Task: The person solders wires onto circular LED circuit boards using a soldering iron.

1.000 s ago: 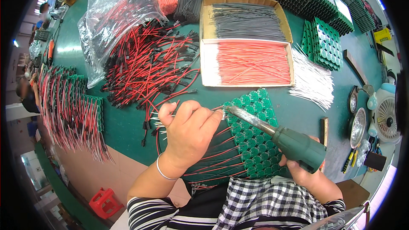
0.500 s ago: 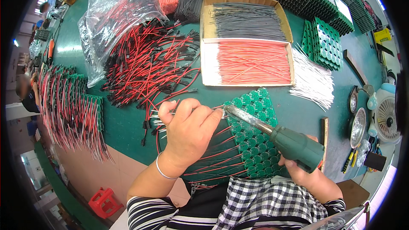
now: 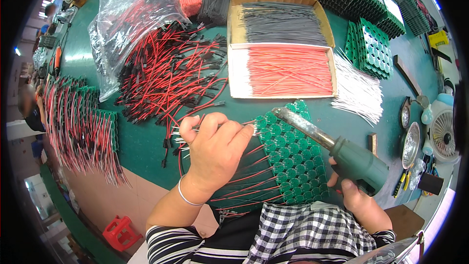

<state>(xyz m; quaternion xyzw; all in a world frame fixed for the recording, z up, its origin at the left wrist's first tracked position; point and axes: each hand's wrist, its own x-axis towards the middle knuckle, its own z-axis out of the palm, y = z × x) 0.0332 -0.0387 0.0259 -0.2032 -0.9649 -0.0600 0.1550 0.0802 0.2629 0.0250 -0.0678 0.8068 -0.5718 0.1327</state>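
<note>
My left hand (image 3: 215,149) is closed in a pinch on thin wires (image 3: 194,128) at the upper left edge of a green circuit board panel (image 3: 297,166). The fingers partly hide the wires. My right hand (image 3: 355,196) grips the dark green handle of a soldering gun (image 3: 359,166). Its long, stained metal barrel points up and left, with the tip above the panel's upper part, apart from my left fingertips. Several red and black wires (image 3: 254,172) run leftward from the panel's left edge.
A heap of red-black connector leads (image 3: 166,73) lies beyond my left hand. A box (image 3: 332,71) holds black and red wires, beside loose white wires (image 3: 359,90). Wired boards (image 3: 80,122) hang at the left. A small fan (image 3: 442,137) and metal dish (image 3: 410,145) stand right.
My right hand has drawn the soldering gun to the right, taking its tip away from my left fingertips. My left hand stays nearly in place.
</note>
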